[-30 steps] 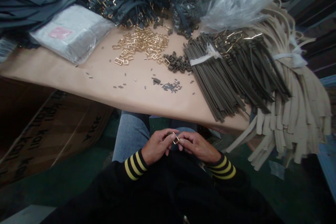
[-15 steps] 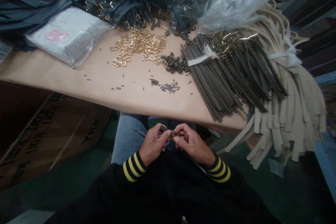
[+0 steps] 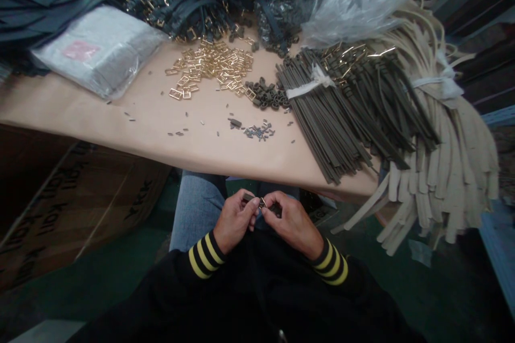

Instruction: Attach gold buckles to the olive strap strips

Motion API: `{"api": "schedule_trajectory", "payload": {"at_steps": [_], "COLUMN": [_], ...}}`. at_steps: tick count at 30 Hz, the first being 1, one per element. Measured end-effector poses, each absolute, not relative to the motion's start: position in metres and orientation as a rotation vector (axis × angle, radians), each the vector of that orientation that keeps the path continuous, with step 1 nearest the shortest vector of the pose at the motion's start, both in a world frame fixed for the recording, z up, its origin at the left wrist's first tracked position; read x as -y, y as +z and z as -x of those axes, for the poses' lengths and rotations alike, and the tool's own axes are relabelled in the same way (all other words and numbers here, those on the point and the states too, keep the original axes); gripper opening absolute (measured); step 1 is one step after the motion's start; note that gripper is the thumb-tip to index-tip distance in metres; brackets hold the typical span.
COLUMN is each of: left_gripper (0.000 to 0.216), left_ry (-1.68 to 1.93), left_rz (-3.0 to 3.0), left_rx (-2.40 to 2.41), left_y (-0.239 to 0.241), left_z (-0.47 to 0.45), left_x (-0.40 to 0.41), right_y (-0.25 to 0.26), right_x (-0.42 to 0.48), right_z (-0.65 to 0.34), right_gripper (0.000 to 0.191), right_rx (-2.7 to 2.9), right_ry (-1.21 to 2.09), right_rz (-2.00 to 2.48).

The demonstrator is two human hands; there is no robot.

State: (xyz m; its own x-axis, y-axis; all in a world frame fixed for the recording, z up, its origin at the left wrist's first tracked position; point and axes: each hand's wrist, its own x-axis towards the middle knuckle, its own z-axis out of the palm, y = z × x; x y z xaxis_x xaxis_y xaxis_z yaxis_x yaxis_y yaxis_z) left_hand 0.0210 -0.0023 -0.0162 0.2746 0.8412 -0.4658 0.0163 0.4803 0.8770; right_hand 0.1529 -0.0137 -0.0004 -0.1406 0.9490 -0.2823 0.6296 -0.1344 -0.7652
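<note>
Above my lap, in front of the table edge, my left hand (image 3: 236, 218) pinches a dark olive strap (image 3: 248, 197) between thumb and fingers. A small gold buckle (image 3: 262, 203) sits at the strap's end, between my two hands. My right hand (image 3: 290, 221) has its thumb and index finger closed on the buckle; a dark piece shows under its fingers, partly hidden. On the table lie a heap of gold buckles (image 3: 217, 64), a cluster of dark strap loops (image 3: 267, 95) and a scatter of tiny metal pieces (image 3: 259, 131).
A bundle of olive straps (image 3: 322, 118) tied with white lies at the table's right, beside beige straps (image 3: 446, 171) hanging over the edge. A plastic-wrapped packet (image 3: 98, 51) and dark straps with buckles (image 3: 189, 5) lie farther back. A cardboard box (image 3: 92, 198) stands below left.
My right hand has shifted slightly left, closer to my left hand, and the buckle between them appears turned. My left hand keeps its pinch on the strap. The view has moved slightly.
</note>
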Motion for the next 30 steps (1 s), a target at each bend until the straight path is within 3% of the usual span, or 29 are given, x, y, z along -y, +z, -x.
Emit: {"api": "schedule_trajectory", "payload": {"at_steps": [23,30], "left_gripper": [0.022,0.018], "left_ry": [0.56,0.503], "left_rz": [-0.919,-0.652], "left_rx": [-1.067,-1.103], "left_y": [-0.018,-0.022], "left_z": [-0.007,-0.008], "left_x": [-0.001,0.006], "right_y": [-0.006,-0.01], "right_x": [0.011,0.016], "right_z": [-0.164,-0.168], "right_gripper": [0.018,0.015], "right_rx": [1.533,1.378], "right_ry": [1.631,1.908], "right_rz": [1.68,1.452]}}
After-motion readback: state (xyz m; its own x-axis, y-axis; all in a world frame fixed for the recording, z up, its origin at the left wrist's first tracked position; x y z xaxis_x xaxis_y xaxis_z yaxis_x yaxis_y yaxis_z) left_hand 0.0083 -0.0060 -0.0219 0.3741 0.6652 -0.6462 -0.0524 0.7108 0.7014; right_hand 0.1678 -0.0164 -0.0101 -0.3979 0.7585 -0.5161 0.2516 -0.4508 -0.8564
